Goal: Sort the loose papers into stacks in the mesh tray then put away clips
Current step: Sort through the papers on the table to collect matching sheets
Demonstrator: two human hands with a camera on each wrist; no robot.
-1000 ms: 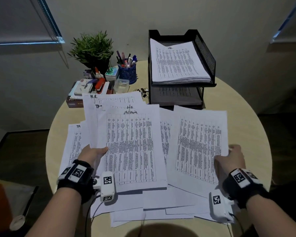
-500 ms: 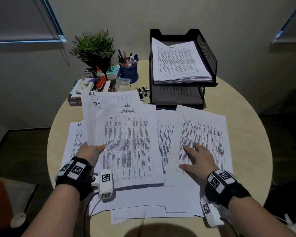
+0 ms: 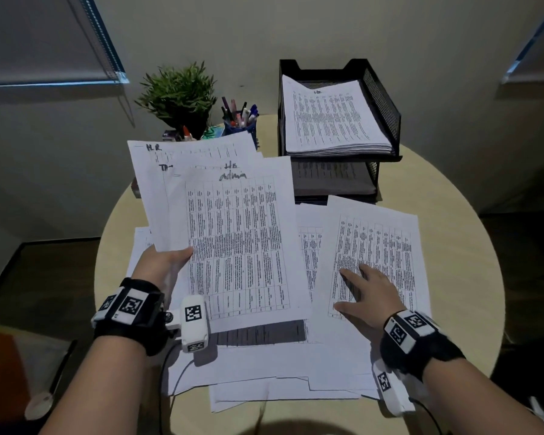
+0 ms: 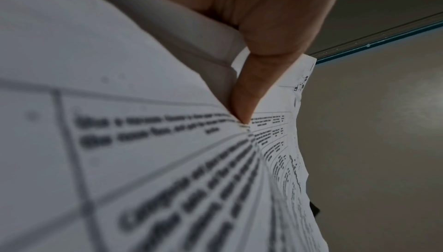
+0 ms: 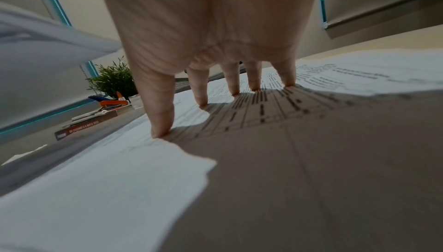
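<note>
My left hand (image 3: 167,262) grips a fanned bunch of printed sheets (image 3: 233,233) by its left edge and holds it raised over the table; the thumb (image 4: 249,93) pinches the paper. My right hand (image 3: 363,291) lies flat, fingers spread, on a printed sheet (image 3: 377,243) at the table's right. Its fingertips (image 5: 160,129) press that sheet. More loose papers (image 3: 264,381) lie overlapped under both. The black mesh tray (image 3: 380,98) stands at the back with a paper stack (image 3: 330,117) in its top tier and another below. No clips show.
A potted plant (image 3: 179,95) and a blue pen cup (image 3: 241,124) stand at the back left, with a book (image 5: 84,125) and an orange stapler (image 5: 112,102) beside them. The round table's bare rim (image 3: 471,233) curves around the right side.
My left hand lifted its bunch of sheets higher and toward the back. My right hand moved from the sheet's lower right edge to lie flat on its middle.
</note>
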